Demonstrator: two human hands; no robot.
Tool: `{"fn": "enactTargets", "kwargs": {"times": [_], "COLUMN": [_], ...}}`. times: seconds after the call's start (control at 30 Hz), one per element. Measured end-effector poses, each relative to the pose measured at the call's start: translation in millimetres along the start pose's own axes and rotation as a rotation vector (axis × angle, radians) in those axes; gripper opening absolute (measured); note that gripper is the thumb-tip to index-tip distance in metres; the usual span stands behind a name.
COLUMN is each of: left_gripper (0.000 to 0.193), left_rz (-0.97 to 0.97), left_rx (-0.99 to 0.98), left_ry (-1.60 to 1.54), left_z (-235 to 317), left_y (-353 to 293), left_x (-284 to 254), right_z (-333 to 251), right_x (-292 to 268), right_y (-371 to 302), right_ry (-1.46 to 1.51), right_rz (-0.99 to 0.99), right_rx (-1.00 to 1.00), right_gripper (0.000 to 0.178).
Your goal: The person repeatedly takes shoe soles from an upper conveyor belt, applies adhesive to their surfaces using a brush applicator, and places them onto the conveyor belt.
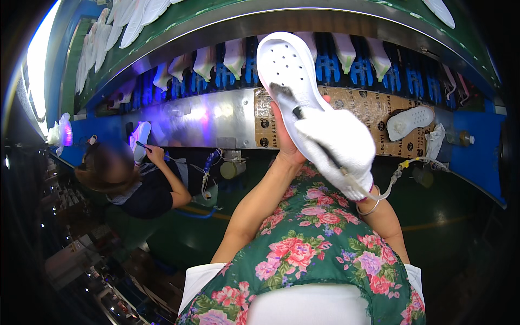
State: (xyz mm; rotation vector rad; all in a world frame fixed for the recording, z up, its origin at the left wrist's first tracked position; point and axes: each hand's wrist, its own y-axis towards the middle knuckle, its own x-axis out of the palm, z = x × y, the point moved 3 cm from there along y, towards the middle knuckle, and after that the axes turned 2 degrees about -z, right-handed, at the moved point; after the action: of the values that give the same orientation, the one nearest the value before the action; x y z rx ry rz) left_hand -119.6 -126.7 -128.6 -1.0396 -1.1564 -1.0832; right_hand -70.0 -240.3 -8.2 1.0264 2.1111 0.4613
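Observation:
A white shoe sole (306, 73) with several small holes in its upper part is held up over the bench. My bare left hand (287, 138) grips it from below and behind; part of that hand is hidden by the sole. My right hand (341, 143), in a white glove, is closed around a dark-handled brush (283, 93). The brush's bristles touch the inner face of the sole, around its middle. From the lower end of the handle a thin pale hose (391, 183) runs off to the right.
Another white sole (417, 119) lies on brown cardboard (346, 97) covering the bench, near a crumpled white cloth (435, 142) and a bottle (466, 139). Behind, blue holders (327, 62) and pale soles (234, 59) line a rack. At left, a co-worker (146, 184) holds a sole and brush.

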Motion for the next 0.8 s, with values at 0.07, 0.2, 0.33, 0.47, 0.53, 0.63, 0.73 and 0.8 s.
{"fn": "enactTargets", "kwargs": {"times": [0.07, 0.2, 0.33, 0.47, 0.53, 0.63, 0.73, 0.8], "left_gripper": [0.102, 0.095, 0.097, 0.098, 0.093, 0.103, 0.107, 0.113], "left_rz": [-0.012, 0.027, 0.029, -0.01, -0.077, -0.038, -0.161, -0.165], "left_rx": [-0.007, 0.027, 0.039, 0.04, 0.053, 0.091, -0.098, -0.153], "left_ry": [0.002, 0.081, 0.011, 0.026, 0.048, 0.05, 0.111, 0.024], "left_z": [-6.6, 6.3, 10.3, 19.9, 27.7, 29.1, 30.5, 29.4], "left_y": [-1.5, 5.9, 6.5, 2.4, 8.1, 3.4, -0.2, -6.6], "left_x": [2.4, 11.0, 10.7, 1.9, 5.0, 7.7, 0.0, 0.0], "right_z": [-6.7, 11.3, 0.2, 7.1, 19.1, 12.9, -0.8, 3.2], "right_x": [5.6, -1.1, 5.5, 6.6, 4.7, 6.0, 21.2, 9.9], "right_y": [-5.1, -6.5, -2.1, -6.5, -13.3, -11.7, -25.6, -16.3], "right_ry": [0.1, 0.268, 0.05, 0.298, 0.34, 0.096, 0.099, 0.409], "right_rz": [0.015, 0.128, -0.029, -0.037, 0.021, -0.058, -0.154, -0.173], "right_rx": [0.03, 0.189, -0.05, 0.027, 0.195, -0.039, -0.069, 0.017], "right_gripper": [0.027, 0.023, 0.025, 0.022, 0.028, 0.03, 0.032, 0.025]}}
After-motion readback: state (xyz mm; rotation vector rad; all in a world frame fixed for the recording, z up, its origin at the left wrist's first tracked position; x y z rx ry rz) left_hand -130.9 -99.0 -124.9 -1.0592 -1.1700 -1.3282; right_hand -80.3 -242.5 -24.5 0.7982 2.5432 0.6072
